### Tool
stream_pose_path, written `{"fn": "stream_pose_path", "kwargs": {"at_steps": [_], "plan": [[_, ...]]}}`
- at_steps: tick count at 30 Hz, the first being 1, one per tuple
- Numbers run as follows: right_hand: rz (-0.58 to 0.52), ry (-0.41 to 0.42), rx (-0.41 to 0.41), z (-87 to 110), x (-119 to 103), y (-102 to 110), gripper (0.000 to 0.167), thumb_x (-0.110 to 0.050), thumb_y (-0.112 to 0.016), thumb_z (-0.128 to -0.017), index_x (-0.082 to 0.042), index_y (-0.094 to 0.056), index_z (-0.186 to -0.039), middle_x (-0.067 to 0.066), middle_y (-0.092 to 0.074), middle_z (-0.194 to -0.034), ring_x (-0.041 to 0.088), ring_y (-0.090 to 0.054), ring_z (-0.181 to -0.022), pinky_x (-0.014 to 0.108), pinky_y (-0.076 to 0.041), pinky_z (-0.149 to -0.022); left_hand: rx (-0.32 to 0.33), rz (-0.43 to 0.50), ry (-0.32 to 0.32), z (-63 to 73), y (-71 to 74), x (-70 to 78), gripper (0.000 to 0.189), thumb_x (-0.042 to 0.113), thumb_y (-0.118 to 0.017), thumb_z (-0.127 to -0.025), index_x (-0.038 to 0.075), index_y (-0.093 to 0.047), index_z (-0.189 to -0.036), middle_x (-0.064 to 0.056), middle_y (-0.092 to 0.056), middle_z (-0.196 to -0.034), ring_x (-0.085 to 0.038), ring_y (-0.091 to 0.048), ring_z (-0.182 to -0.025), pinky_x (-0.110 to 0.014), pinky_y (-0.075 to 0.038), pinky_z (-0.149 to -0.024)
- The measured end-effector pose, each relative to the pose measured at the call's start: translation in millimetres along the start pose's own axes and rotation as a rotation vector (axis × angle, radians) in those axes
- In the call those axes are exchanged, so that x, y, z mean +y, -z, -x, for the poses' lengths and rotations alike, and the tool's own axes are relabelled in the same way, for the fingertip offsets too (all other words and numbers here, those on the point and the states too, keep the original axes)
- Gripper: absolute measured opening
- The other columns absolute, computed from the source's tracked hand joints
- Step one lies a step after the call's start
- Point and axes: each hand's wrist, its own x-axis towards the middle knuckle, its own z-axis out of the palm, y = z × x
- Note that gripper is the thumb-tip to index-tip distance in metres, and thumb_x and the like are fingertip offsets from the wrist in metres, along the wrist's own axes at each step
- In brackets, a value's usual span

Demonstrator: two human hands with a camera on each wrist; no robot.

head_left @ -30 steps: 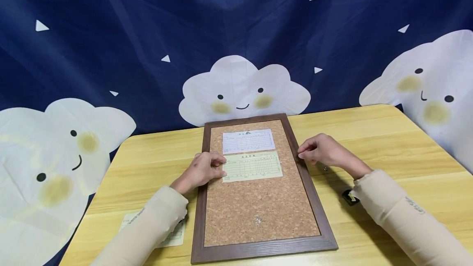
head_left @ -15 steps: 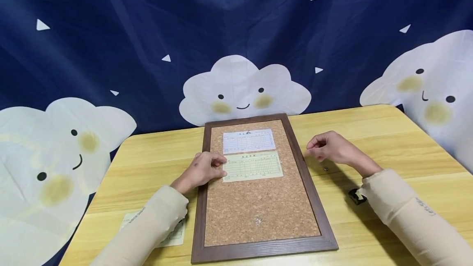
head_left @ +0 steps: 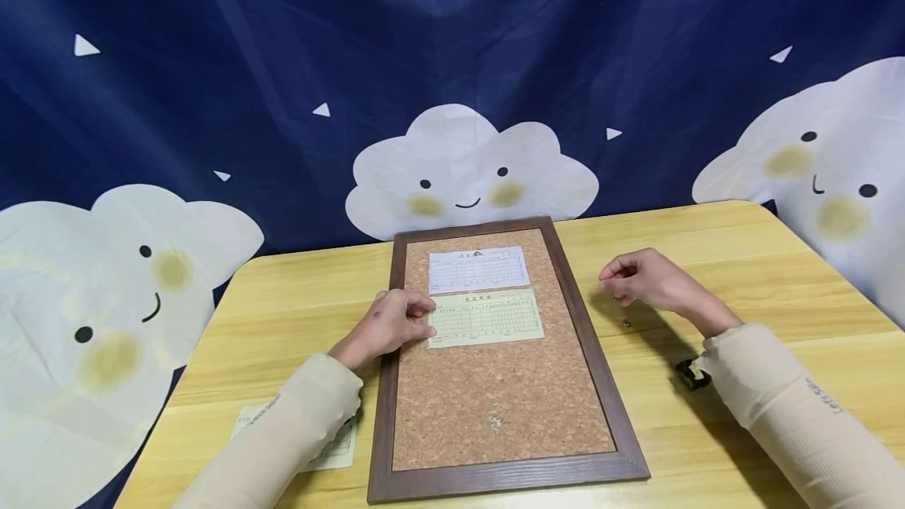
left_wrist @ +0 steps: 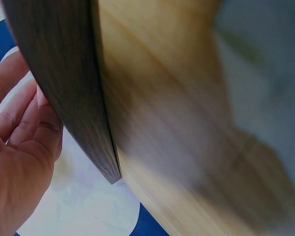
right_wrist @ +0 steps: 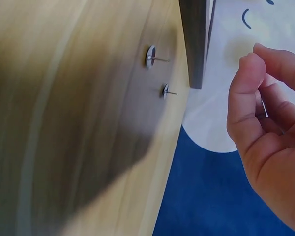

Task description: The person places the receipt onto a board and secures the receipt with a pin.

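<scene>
Left hand (head_left: 385,324), spread, touches green slip (head_left: 491,318) near left edge of board (head_left: 505,395); right hand (head_left: 646,281), closed, near pins (right_wrist: 149,56) toward right edge of surface (head_left: 763,277).

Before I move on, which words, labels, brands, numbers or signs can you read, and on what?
None can be read with certainty.
Bluish-white form on corkboard: print too small.
Pale green form below it: print too small.
Paper partly behind left sleeve: print too small.
Left sleeve: lettering too blurred.
Right sleeve: lettering too blurred.
</scene>
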Motion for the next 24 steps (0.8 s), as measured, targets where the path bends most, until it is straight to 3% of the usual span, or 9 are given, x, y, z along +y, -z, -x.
{"fn": "stream_pose_path", "kwargs": {"at_steps": [15, 24], "plan": [[0.027, -0.043, 0.009, -1.2, 13.8, 4.5, 0.018, -0.003, -0.066, -0.094, 0.012, -0.064, -0.104, 0.011, -0.068, -0.087, 0.021, -0.065, -0.075, 0.031, -0.057, -0.065, -0.001, 0.003, 0.003, -0.7, 0.1, 0.4, 0.032, 0.007, -0.086, -0.077, 0.008, -0.076, -0.108, -0.001, -0.068, -0.096, -0.015, -0.059, -0.089, -0.035, -0.051, -0.082], [0.024, -0.058, 0.008, -1.6, 22.4, 4.8, 0.017, -0.001, -0.066, -0.094, 0.013, -0.063, -0.104, 0.01, -0.068, -0.087, 0.019, -0.063, -0.074, 0.029, -0.056, -0.064, 0.006, 0.0, -0.026, 0.0, -0.1, -0.6, 0.033, 0.007, -0.086, -0.077, 0.007, -0.076, -0.108, -0.001, -0.068, -0.097, -0.015, -0.06, -0.089, -0.035, -0.052, -0.082]]}}
